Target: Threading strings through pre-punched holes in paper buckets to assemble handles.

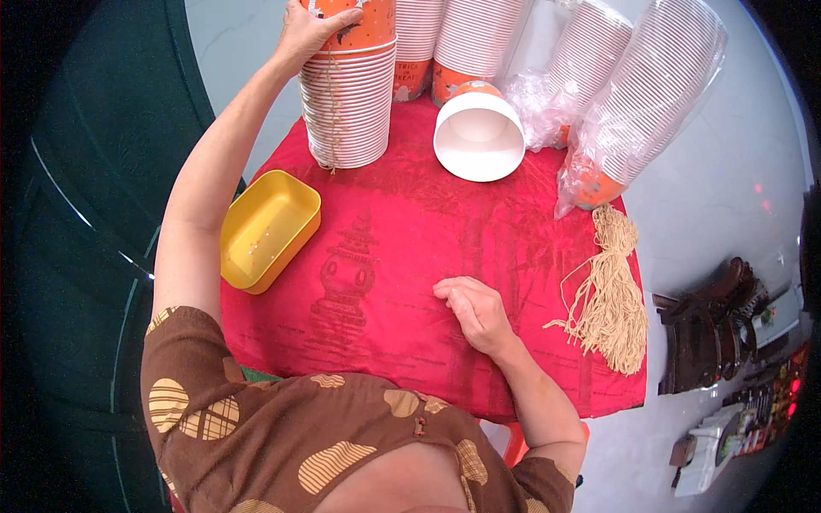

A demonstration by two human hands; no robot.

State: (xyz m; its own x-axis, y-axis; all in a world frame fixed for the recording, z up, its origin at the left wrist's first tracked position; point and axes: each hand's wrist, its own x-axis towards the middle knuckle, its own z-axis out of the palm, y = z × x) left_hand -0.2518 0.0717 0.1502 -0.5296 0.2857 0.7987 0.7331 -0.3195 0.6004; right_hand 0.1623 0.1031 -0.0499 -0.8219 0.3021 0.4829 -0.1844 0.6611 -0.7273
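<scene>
My left hand reaches to the far left and is closed around the orange paper bucket at the top of a tall nested stack. The bucket has dark and white printed figures, and white rims show down the stack. A thin twisted cord hangs along the stack's side. Near the middle of the red cloth rests my right hand, its fingers curled together and nothing seen in them. Beyond it a single paper bucket lies on its side, its white inside facing me.
A yellow tray with small white bits stands at the left. A bundle of beige cord lies at the right edge of the red cloth. More bucket stacks line the back, some in clear plastic.
</scene>
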